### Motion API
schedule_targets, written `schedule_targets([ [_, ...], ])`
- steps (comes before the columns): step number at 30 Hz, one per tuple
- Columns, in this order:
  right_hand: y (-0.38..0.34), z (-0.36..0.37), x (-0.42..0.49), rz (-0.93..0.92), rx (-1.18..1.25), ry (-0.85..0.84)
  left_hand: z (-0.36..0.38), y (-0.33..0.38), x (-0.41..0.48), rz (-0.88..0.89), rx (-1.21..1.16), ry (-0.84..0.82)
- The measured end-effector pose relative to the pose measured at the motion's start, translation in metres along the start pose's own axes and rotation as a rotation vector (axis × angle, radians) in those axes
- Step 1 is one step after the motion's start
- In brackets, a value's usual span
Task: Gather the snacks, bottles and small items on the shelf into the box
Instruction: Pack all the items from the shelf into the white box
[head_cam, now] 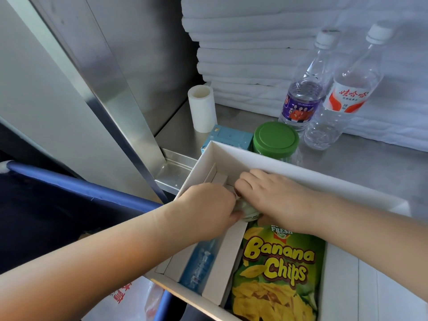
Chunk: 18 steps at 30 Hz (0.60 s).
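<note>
Both grips, left hand (208, 205) and right hand (275, 195), pinch a small pale jar (249, 212) inside the white box (301, 174) on the steel shelf (361, 163). Banana Chips bag (278, 272) lies inside; two water bottles (333, 100) and a green-lidded jar (275, 139) stand behind.

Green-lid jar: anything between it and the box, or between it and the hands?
Only the box's far wall. The green-lid jar stands on the shelf right behind it, so it must be lifted over. Both the left hand and right hand are inside the box, busy with a small item.
</note>
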State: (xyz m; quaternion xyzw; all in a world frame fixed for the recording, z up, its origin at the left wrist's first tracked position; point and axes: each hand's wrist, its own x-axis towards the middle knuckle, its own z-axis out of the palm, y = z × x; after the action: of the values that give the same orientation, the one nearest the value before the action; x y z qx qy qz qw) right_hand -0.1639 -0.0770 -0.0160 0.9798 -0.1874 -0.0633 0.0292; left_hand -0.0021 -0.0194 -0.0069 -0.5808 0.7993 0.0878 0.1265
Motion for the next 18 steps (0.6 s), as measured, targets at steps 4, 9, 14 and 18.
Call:
schedule_targets([
  [4,-0.001,-0.002,0.001,0.039,0.030,0.001,0.003,-0.001,0.004,0.010,-0.013,-0.014],
  [9,0.006,0.001,-0.001,0.038,0.156,-0.037,0.003,0.004,0.000,0.033,0.030,-0.066],
  [14,0.009,0.004,0.002,0.004,0.216,0.072,0.004,0.001,-0.007,0.000,0.058,-0.069],
  [18,0.007,0.003,0.010,-0.089,0.218,0.107,0.007,-0.003,-0.012,-0.047,0.135,-0.076],
])
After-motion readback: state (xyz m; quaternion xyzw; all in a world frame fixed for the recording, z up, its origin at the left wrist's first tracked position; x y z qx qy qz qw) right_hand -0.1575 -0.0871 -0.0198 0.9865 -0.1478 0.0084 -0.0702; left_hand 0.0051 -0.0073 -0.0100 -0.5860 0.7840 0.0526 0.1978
